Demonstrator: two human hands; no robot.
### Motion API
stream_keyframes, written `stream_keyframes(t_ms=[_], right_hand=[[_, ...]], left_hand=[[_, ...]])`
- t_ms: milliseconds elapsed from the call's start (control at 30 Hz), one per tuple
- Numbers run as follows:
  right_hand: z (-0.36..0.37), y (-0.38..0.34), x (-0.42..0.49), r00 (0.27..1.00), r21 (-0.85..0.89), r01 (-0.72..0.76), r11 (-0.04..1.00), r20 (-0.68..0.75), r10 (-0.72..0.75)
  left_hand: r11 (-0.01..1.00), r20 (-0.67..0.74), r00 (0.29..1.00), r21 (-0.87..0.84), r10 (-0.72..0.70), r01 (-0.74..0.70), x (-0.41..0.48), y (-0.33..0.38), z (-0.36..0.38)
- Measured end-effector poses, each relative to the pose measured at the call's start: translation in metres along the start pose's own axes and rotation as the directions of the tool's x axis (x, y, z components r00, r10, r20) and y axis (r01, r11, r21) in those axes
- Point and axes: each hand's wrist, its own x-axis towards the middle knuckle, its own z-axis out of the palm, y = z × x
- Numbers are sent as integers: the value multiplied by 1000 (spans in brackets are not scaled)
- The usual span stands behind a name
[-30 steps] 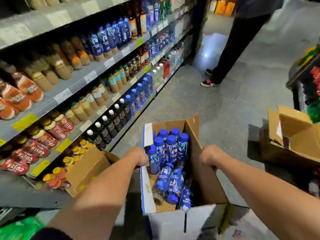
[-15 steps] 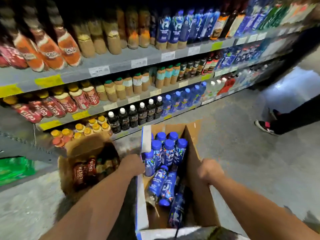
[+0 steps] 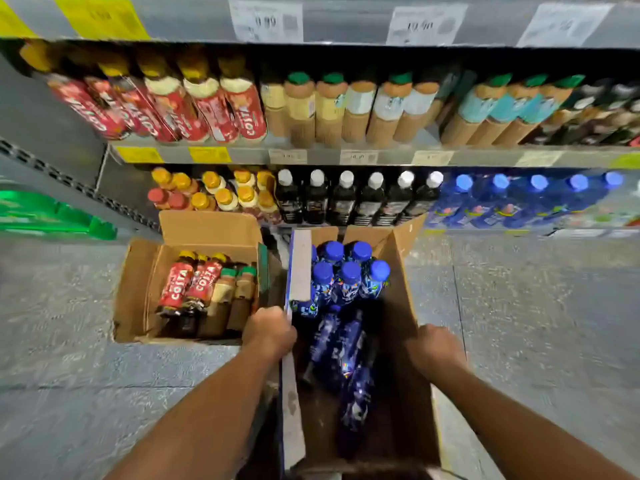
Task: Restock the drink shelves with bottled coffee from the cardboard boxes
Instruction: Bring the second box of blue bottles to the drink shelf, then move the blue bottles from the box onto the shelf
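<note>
I hold a tall cardboard box [image 3: 401,292] right in front of the drink shelves. My left hand [image 3: 269,330] grips its left flap and my right hand [image 3: 434,348] grips its right wall. Inside stand several blue-capped bottles [image 3: 348,275], with more lying on their sides [image 3: 346,362] below them. A second open cardboard box [image 3: 145,271] sits on the floor to the left, holding red Costa coffee bottles [image 3: 188,285] and green-capped brown bottles [image 3: 235,296]. The bottom shelf [image 3: 485,233] carries yellow-capped, black and blue bottles.
The middle shelf [image 3: 311,155] holds red Costa bottles and brown green-capped bottles behind price tags. Green packs [image 3: 45,213] lie at the far left. Grey floor [image 3: 536,323] stretches on both sides of the boxes.
The view has swung to face the shelves and come much closer. The box in my hands has moved up against the bottom shelf, beside the box of Costa bottles. Both hands keep their grip.
</note>
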Motion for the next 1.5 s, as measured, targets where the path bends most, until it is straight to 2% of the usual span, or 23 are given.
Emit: stream_keyframes(t_ms=[67, 267, 467, 700, 900, 1033, 1100, 1167, 1267, 1367, 1433, 1500], right_hand=[[15, -2, 38, 1000, -19, 23, 1000, -20, -24], [72, -10, 144, 1000, 0, 18, 1000, -23, -18], [140, -15, 218, 1000, 31, -24, 999, 1, 24], [211, -2, 232, 999, 65, -36, 997, -15, 37], [222, 0, 243, 996, 66, -10, 998, -86, 16], [219, -9, 243, 997, 30, -24, 999, -68, 26], [216, -14, 232, 993, 113, -48, 992, -102, 60], [214, -18, 212, 982, 295, -62, 953, -153, 111], [222, -25, 178, 984, 472, -23, 881, -146, 104], [243, -30, 159, 997, 446, 69, 892, -66, -44], [260, -30, 163, 999, 446, 35, 895, 5, -41], [277, -29, 179, 996, 470, -73, 880, 70, 45]], left_hand=[[1000, -28, 1000, -25, -11, 10, 31, 2, 22], [995, 8, 1000, -94, -25, 25, 121, 1, 88], [999, -20, 999, -35, -38, 38, 189, -8, 135], [998, -49, 998, -50, -37, 34, 209, -30, 177], [990, -33, 998, -128, -54, 50, 218, -35, 196], [997, -47, 999, -73, -26, 22, 219, -38, 198], [992, -116, 993, -124, -23, 9, 205, -35, 195], [980, -201, 979, -200, -28, -13, 183, -30, 190], [968, -223, 970, -205, 100, -146, 151, -22, 192], [950, -154, 955, -146, 253, -275, 144, -13, 207], [946, -113, 947, -84, 302, -312, 155, -7, 222], [947, -98, 949, -90, 300, -308, 173, -4, 237]])
